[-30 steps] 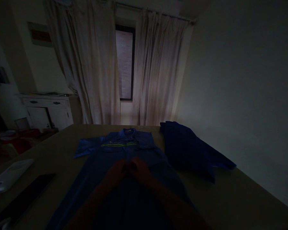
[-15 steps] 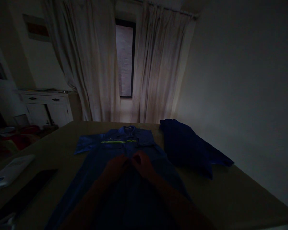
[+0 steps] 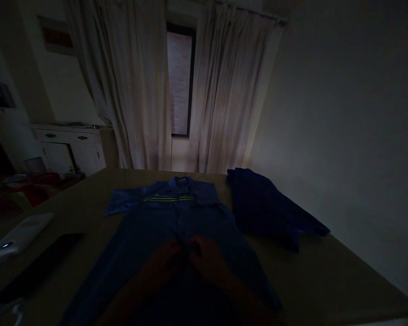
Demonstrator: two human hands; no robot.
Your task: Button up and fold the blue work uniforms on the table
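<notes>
A blue work shirt [image 3: 159, 226] lies front up on the table, collar at the far end. Two thin yellow-green stripes cross its chest, with a pocket flap below them. My left hand [image 3: 166, 259] and my right hand [image 3: 206, 256] are side by side over the shirt's middle front opening, below the chest. The fingers of each hand are curled in a pinch on the front edge of the cloth. Darkness hides the fingertips, so any button between them cannot be made out. One short sleeve spreads out to the left.
A darker blue folded garment [image 3: 265, 208] lies to the right by the wall. On the left of the table [image 3: 326, 280] are a white device [image 3: 23, 233] and a flat black object [image 3: 42, 267], with a white cable [image 3: 17, 312] nearer me. Curtains [image 3: 136, 90] hang beyond.
Both hands have moved down the shirt front, toward me, and remain close together. The shirt lies almost as before, and the camera view has shifted slightly.
</notes>
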